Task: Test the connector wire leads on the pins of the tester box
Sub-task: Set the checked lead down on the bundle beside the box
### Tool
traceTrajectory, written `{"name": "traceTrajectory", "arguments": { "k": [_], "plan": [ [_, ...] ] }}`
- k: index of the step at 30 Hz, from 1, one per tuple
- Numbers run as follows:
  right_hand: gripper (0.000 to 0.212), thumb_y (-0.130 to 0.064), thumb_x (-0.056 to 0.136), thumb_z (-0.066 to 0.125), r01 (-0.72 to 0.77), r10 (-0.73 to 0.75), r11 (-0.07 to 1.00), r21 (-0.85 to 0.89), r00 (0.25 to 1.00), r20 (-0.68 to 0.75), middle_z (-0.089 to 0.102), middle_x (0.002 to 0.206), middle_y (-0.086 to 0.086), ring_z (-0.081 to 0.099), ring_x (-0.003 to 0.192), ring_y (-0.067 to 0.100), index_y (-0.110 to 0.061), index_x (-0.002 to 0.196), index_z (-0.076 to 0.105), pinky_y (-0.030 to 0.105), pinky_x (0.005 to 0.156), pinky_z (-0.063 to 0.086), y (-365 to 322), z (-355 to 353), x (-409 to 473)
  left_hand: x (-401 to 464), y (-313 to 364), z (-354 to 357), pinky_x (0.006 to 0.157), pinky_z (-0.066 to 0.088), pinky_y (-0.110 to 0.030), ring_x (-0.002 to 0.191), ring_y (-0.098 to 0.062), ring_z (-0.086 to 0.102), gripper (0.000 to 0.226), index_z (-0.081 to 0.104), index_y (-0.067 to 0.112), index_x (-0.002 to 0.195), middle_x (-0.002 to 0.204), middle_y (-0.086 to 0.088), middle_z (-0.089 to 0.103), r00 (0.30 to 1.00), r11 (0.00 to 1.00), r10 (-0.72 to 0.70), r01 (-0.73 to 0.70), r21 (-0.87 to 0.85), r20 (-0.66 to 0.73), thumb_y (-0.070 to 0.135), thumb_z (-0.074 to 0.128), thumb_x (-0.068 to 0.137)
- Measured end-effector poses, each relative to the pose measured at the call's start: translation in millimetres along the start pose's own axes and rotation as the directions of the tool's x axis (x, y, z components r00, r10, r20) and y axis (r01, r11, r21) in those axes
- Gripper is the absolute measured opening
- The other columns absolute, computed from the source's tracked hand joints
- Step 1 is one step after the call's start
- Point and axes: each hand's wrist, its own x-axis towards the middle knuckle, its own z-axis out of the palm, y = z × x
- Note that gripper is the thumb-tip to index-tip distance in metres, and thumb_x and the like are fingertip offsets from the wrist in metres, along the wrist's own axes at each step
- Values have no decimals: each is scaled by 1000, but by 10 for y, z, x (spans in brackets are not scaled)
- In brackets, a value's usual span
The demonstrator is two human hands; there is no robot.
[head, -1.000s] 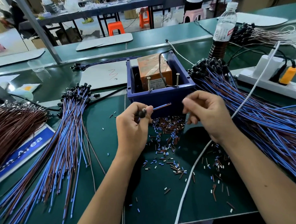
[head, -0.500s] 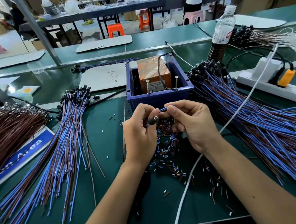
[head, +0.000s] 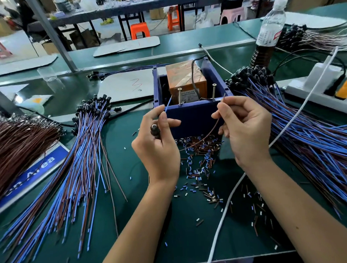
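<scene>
We've spread the leads apart: left hand (head: 157, 140) pinches blue lead (head: 168, 106), right hand (head: 246, 127) brown lead (head: 218, 121). Unsteady tips may miss the pins (head: 180, 96).

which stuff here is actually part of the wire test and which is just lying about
In use: left hand, blue lead, connector, right hand, brown lead, tester box, two pins.

Lying about: water bottle, power strip, insulation scraps.
</scene>
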Motion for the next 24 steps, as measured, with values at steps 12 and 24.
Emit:
{"name": "traceTrajectory", "arguments": {
  "k": [12,24],
  "plan": [
    [15,-13,99,67,325,-424,793,-515,902,-84,77,91,-3,72,81,7,-8,102,81,31,73,60,-20,124,65,-18,30,50,66,47,-18,70,-5,69,22,74,8,119,80,8,76,997,999,-26,25,23,75,14,57,106],
    [18,-11,102,64,350,-424,760,-548,906,-8,76,86,3,69,71,15,-4,104,80,33,63,56,-80,116,55,-6,124,24,73,36,1,70,9,61,23,75,12,115,78,12,74,994,989,-26,11,149,103,16,54,107]
  ]
}}
